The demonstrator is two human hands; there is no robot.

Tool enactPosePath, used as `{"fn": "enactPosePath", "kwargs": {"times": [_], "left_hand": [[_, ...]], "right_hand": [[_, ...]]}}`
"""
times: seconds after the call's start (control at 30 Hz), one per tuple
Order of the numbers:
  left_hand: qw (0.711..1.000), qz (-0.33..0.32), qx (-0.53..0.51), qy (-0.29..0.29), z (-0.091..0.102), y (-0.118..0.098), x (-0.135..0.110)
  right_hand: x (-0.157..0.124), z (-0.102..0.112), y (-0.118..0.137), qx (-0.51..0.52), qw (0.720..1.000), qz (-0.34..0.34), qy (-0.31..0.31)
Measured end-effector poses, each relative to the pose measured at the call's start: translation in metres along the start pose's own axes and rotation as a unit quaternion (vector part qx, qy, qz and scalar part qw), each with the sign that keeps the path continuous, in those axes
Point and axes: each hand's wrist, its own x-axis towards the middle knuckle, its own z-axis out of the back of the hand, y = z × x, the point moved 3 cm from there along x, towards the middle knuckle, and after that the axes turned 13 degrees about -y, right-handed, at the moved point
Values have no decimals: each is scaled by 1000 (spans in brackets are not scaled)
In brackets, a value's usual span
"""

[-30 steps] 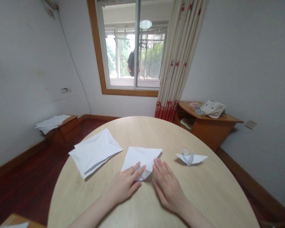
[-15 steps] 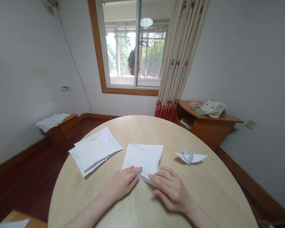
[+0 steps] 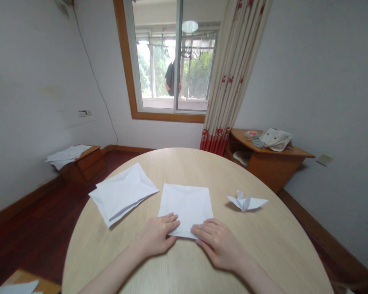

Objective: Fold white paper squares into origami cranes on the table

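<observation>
The sheet (image 3: 185,210) now lies open and flat on the counter (image 3: 187,167), a nearly square white shape marked with faint creases, where a moment ago it was folded into a narrower, pointed form. It sits in front of you, its near edge between your two hands. Your left hand (image 3: 156,234) lies palm down with the fingers together and open, fingertips on the sheet's near left corner. Your right hand (image 3: 216,245) is also flat and open, its fingers resting over the near right corner, and neither hand is pinching or lifting the paper. To the left, just beyond your left hand, lies a larger folded paper (image 3: 124,192); to the right, well clear of the sheet, stands a paper crane (image 3: 244,202). Farther off, papers (image 3: 68,154) rest on a low cabinet (image 3: 87,165), and a cloth bag (image 3: 275,139) sits on a corner shelf (image 3: 272,173).
</observation>
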Motion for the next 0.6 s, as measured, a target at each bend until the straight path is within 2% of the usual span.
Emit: {"fn": "enactPosePath", "kwargs": {"times": [0.17,0.3,0.43,0.6], "left_hand": [[999,-12,-28,15,8,-7,0],[998,-18,-50,29,15,-13,-1],[996,-25,-79,27,15,-13,-1],[995,-22,-102,5,11,-3,0]], "right_hand": [[-2,-9,0,41,996,-1,76],[-2,-13,-1,26,990,-54,126],[1,-13,-3,41,986,-95,132],[0,-15,-13,96,979,-137,113]]}}
